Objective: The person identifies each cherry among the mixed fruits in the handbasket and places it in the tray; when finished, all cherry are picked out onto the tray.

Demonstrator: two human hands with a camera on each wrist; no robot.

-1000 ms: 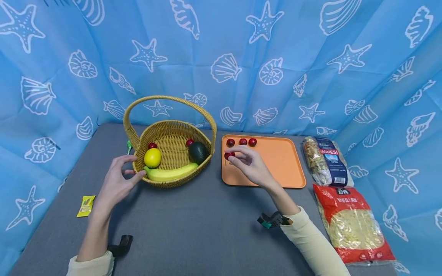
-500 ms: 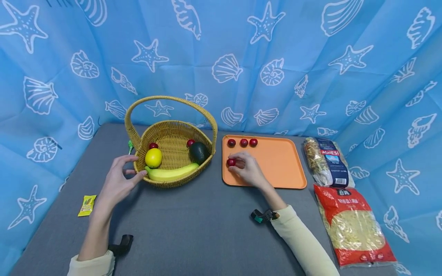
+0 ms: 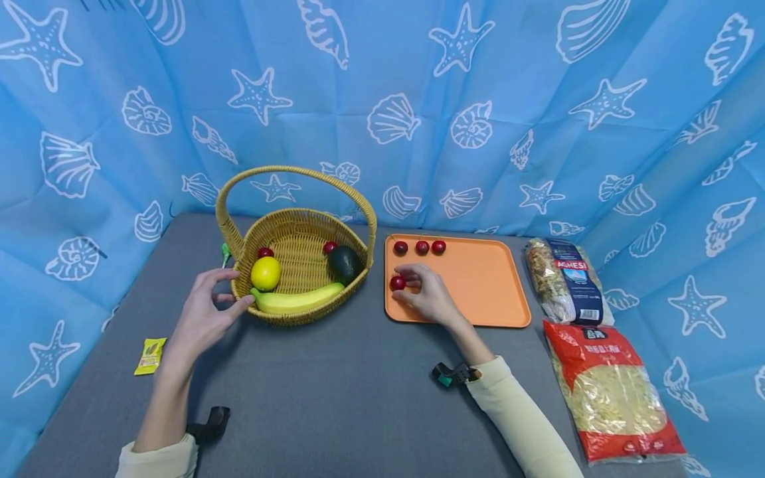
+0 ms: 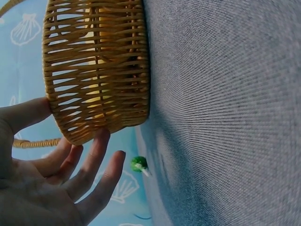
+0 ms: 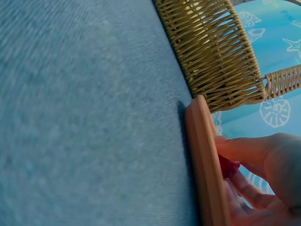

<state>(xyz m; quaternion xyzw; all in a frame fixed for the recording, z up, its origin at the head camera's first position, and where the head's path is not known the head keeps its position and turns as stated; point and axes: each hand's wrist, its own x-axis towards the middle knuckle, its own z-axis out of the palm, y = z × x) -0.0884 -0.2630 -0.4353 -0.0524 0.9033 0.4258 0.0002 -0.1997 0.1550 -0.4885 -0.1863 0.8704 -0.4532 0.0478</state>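
In the head view my left hand (image 3: 200, 318) touches the left rim of a wicker basket (image 3: 293, 318), thumb in front and fingers behind. The left wrist view shows its fingers spread against the woven side. The basket holds a yellow lemon (image 3: 265, 273), a banana (image 3: 299, 300), an avocado (image 3: 344, 264) and two cherries, one of them a red cherry (image 3: 330, 247) by the avocado. My right hand (image 3: 427, 292) is low over an orange tray (image 3: 478, 285), thumb and fingertips parted around a cherry (image 3: 398, 283). In the right wrist view the thumb partly hides this cherry (image 5: 228, 165).
Along the tray's back edge lie three more cherries (image 3: 422, 247). To its right are an Agnesi pasta bag (image 3: 570, 279) and a red noodle bag (image 3: 615, 392). A yellow packet (image 3: 150, 356) lies far left, and a small green item (image 3: 225, 252) sits behind the left hand.
My right hand has come down and towards me with the cherry, bringing it onto the tray's left side, and its fingertips have parted slightly. The left hand has stayed at the basket.
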